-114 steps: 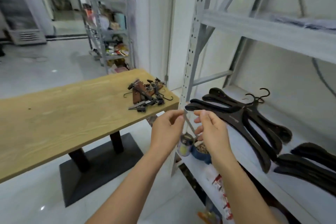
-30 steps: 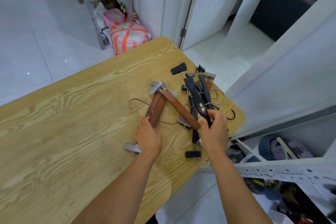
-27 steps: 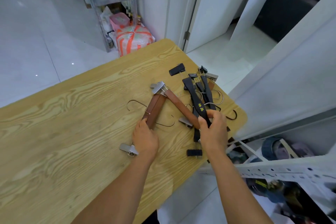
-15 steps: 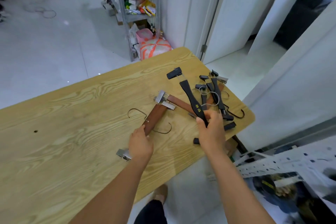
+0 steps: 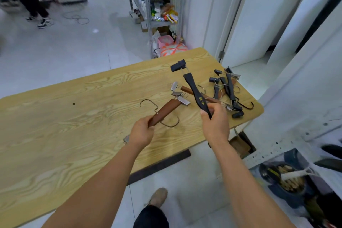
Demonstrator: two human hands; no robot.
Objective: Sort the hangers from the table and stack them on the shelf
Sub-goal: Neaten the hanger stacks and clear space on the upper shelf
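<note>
My left hand (image 5: 141, 133) grips the brown hanger (image 5: 166, 110), my right hand (image 5: 215, 126) the black hanger (image 5: 193, 88), fingers curled round each bar's near end. The shelf (image 5: 277, 147) lies rightward.

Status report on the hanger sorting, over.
Left hand grips brown wooden clip hangers, apparently two. Right hand grips black clip hanger with gold lettering. Tangled pile of black and brown hangers at corner of light wooden table.

Bare forearms (image 5: 103, 181), bare left hand (image 5: 141, 132), bare right hand (image 5: 214, 126), dark trousers (image 5: 150, 217), tan shoe (image 5: 158, 196)
</note>
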